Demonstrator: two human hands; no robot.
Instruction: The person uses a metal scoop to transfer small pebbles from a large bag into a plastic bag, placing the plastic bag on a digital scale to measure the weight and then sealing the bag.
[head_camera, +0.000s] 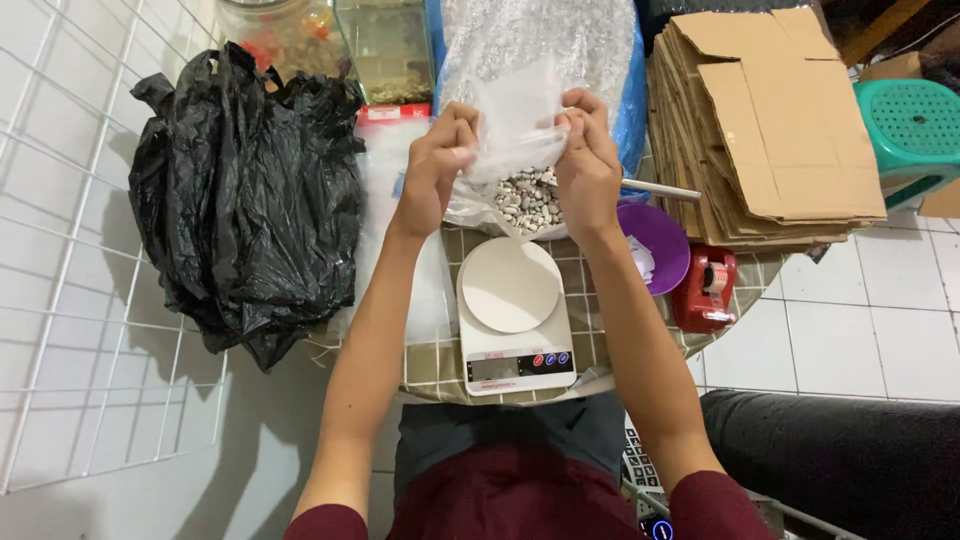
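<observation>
Plastic bag of pebbles pinched at top by left hand and right hand, both clamped, above scale so contents hang down.

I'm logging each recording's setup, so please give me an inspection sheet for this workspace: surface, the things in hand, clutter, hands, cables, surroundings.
Surface: small table with a checked cloth, crowded.
Things in hand: small clear bag of pebbles held up above a white kitchen scale, whose round plate is bare.
Clutter: black plastic bags at left, purple bowl, red tape dispenser, stack of flattened cardboard, large clear sack and glass containers behind.
Hands: left hand and right hand both pinch the bag's top edge.
Cables: nothing seen.
Surroundings: white tiled floor, white wire grid at left, green plastic stool at right.
</observation>
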